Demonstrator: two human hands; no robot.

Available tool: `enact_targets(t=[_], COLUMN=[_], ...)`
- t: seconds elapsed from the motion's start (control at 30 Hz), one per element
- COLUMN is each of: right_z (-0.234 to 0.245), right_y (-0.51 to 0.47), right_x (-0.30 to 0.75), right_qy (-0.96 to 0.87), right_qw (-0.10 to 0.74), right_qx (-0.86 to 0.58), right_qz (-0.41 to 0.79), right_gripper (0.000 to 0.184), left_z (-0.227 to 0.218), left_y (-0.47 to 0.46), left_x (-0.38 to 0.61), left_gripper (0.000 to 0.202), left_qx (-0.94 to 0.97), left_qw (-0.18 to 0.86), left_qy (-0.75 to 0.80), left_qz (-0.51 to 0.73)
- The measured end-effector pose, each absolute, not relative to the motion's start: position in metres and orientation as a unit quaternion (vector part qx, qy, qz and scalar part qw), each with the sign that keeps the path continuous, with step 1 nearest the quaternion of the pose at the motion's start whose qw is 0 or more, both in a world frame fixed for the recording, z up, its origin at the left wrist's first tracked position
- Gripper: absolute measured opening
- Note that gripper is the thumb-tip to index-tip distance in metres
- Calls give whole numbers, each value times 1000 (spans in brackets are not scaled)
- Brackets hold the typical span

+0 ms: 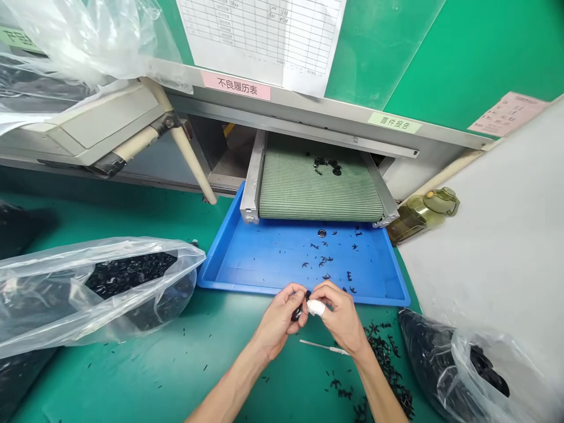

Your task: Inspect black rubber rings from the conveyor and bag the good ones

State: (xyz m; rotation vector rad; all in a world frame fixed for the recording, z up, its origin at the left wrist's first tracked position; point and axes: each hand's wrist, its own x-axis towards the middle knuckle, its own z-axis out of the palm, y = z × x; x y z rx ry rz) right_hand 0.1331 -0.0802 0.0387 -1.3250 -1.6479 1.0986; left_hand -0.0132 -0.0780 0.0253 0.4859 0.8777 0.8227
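Observation:
My left hand (277, 320) and my right hand (337, 314) meet above the green mat, pinching a small black plastic part (298, 313) between them. White tape wraps one finger of my right hand (316, 307). Just beyond my fingers lies a blue plastic tray (211, 271) scattered with small black pieces. A thin white-tipped stick (325, 347) lies below my hands, and a loose spread of black pieces (384, 358) lies beside my right forearm. Part of the held piece is hidden by my fingers.
A green mesh conveyor belt (308, 194) with black pieces ends over the tray. Clear plastic bags of black parts (127, 276) sit left and lower right (440, 364). An olive bottle (423, 214) stands beside a pale board (493, 223). A metal frame (286, 114) crosses behind.

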Motion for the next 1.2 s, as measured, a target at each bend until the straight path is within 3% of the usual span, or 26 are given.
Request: enact_targets(t=[0.27,0.43,0.53,0.67,0.8,0.87,1.03,1.2], right_z=[22,26,31,29,17,7,-12,2], right_y=[-84,-79,-77,-65,-17,20,98,94], right_x=[131,136,133,132,152,165,176,162], right_qy=[-625,-664,-692,-690,-706,-679,-620,-662], right_qw=[366,293,297,304,151,117,120,173], right_qx=[-541,-556,-523,-530,-604,-667,-743,-692], right_qz=[428,405,398,388,337,284,223,229], right_gripper=[10,12,11,15,22,22,25,19], left_z=[13,11,14,14,12,13,14,19], left_y=[-76,-73,-71,-66,-64,-64,-65,-58], left_x=[-9,-11,-14,-14,-19,-23,-28,-24], left_gripper=[29,26,27,30,37,37,32,32], left_qx=[315,461,486,460,351,271,132,124], left_qw=[762,668,652,670,690,721,785,766], left_qy=[446,462,467,458,487,468,403,436], left_qz=[348,358,347,359,405,433,453,455])
